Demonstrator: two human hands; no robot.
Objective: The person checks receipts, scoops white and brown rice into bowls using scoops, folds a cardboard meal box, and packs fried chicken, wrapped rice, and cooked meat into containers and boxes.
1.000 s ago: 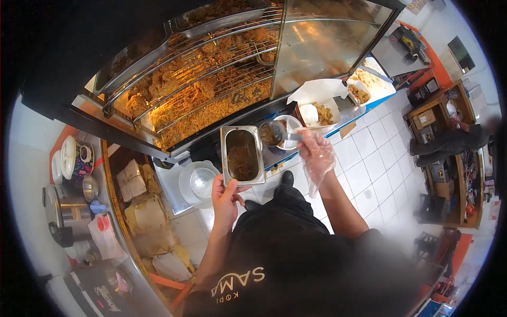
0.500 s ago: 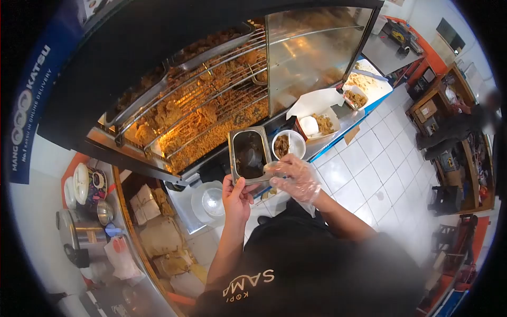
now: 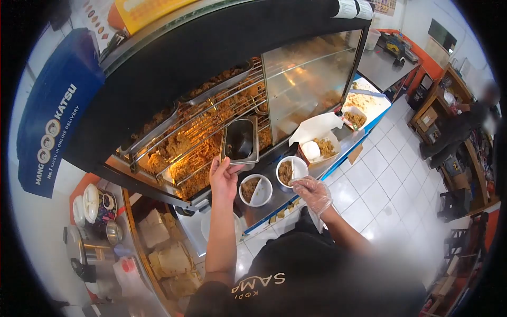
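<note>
My left hand point(image 3: 224, 177) grips the near end of a metal pan point(image 3: 254, 150), which is raised in front of the display case; a dark scoop or container seems to sit inside it. My right hand point(image 3: 312, 194), in a clear plastic glove, is at the near rim of a white bowl point(image 3: 301, 168) with brown food on one side, its fingers pinched together. A second white bowl point(image 3: 262, 192) with similar food stands just left of it. Behind my right hand is an open paper box point(image 3: 320, 126) holding food and a white lump.
The heated display case point(image 3: 311, 71) with fried food on racks fills the upper middle. A smaller food tray point(image 3: 354, 117) stands right of the box. Shelves with wrapped packs are at lower left. Another person point(image 3: 462, 129) stands at wooden shelves far right.
The pan has moved up toward the case, uncovering the second bowl. My right hand has left the pan and gone to the right bowl's rim. The view has shifted.
</note>
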